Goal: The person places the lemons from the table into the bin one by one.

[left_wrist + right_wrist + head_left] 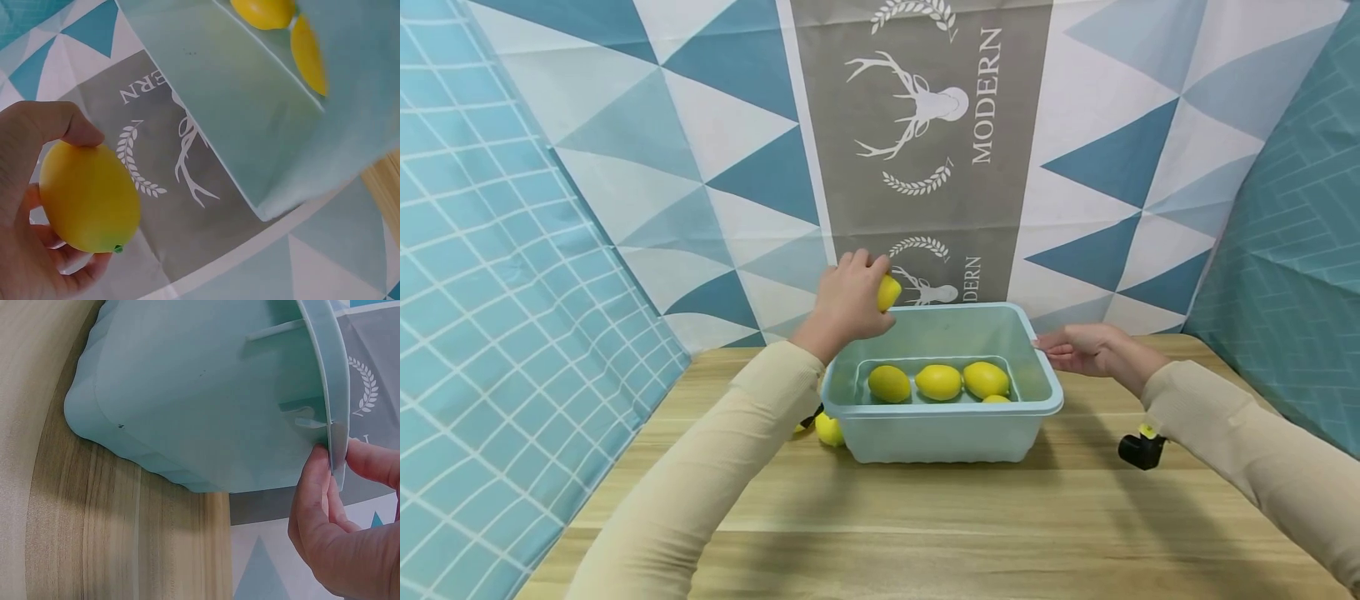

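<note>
A lemon (90, 197) is gripped in my left hand (852, 298), thumb on one side and fingers curled round the other. In the head view that hand is raised over the back left corner of a light blue plastic bin (940, 433), and part of the lemon (889, 292) shows past the fingers. My right hand (1086, 350) pinches the bin's right rim; the right wrist view shows the thumb on one face of the rim and the fingers (312, 494) on the other. Several lemons (938, 382) lie on the bin's floor, one mostly hidden by the front wall.
The bin stands near the back of a wooden table (925, 533). Beside its left side, another lemon (830, 429) is partly hidden, near a small black item. A black device (1141, 451) shows beneath the right forearm. Patterned cloth hangs behind and on both sides.
</note>
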`<state>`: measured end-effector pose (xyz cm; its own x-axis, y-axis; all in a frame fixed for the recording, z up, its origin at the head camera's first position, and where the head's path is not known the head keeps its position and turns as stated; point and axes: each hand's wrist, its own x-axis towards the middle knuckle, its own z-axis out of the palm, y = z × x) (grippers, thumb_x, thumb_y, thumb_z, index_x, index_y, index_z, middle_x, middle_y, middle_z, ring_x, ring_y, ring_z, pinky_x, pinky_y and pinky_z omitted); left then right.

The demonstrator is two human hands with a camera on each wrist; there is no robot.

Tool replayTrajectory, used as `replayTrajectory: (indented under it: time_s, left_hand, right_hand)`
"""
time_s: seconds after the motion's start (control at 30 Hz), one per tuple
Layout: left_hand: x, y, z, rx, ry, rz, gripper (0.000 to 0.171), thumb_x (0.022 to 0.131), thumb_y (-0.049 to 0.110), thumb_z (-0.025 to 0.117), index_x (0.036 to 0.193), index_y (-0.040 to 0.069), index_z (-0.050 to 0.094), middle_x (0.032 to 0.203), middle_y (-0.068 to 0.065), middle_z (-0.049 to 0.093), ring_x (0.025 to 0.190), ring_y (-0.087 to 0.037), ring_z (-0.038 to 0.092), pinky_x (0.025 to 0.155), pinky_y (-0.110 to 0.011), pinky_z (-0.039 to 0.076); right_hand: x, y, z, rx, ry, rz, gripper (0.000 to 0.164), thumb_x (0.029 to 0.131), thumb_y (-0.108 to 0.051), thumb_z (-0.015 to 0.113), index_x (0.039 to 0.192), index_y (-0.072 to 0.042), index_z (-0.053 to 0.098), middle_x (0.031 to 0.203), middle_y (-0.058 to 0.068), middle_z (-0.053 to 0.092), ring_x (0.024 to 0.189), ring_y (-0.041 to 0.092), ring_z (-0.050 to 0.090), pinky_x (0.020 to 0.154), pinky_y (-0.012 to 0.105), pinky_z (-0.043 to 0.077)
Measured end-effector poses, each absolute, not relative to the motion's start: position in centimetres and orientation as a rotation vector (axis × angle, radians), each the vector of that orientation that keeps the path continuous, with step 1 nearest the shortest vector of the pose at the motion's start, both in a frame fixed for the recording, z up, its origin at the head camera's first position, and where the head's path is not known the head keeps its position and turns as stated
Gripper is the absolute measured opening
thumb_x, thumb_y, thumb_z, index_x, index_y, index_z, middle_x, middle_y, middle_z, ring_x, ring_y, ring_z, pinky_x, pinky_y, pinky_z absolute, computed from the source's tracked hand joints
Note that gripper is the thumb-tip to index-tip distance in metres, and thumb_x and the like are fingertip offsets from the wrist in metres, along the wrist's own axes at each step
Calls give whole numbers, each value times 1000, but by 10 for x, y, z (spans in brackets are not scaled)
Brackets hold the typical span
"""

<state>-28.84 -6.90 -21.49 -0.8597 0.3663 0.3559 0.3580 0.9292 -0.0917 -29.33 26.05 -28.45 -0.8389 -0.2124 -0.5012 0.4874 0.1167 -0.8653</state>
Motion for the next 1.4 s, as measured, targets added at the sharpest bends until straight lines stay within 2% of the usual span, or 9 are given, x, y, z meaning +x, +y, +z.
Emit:
replayTrajectory:
  time_s: [0.6,1.0,1.2,1.4]
  left_hand:
    - [-305,-48,-223,-559,-2730,-5,60,77,33,73,128,14,49,115,-9,52,103,-25,46,86,-40,49]
    - [-300,-47,-216,-563,-2733,20,62,78,34,71,130,11,46,121,-11,53,108,-27,49,90,-43,50]
    - [-297,-61,-213,-554,-2717,8,64,78,32,69,133,9,45,124,-13,52,111,-31,50,90,-45,50]
    - [-298,-95,-222,-493,-2754,-135,60,79,32,68,130,8,48,122,-15,54,104,-31,54,85,-44,52]
  right_hand:
    - [-293,256,-291,263,1859,-1795,27,91,-8,61,115,-4,48,87,-1,63,81,9,64,82,20,57]
    - [-294,256,-285,239,1864,-1797,23,91,-8,62,110,-6,50,85,-2,63,79,7,64,80,19,57]
    - [-296,259,-285,237,1879,-1790,30,90,-9,64,116,-4,48,87,-2,63,80,8,63,81,19,57]
    - [-295,262,-286,238,1881,-1786,31,91,-10,63,117,-5,48,87,-3,63,81,7,63,83,19,57]
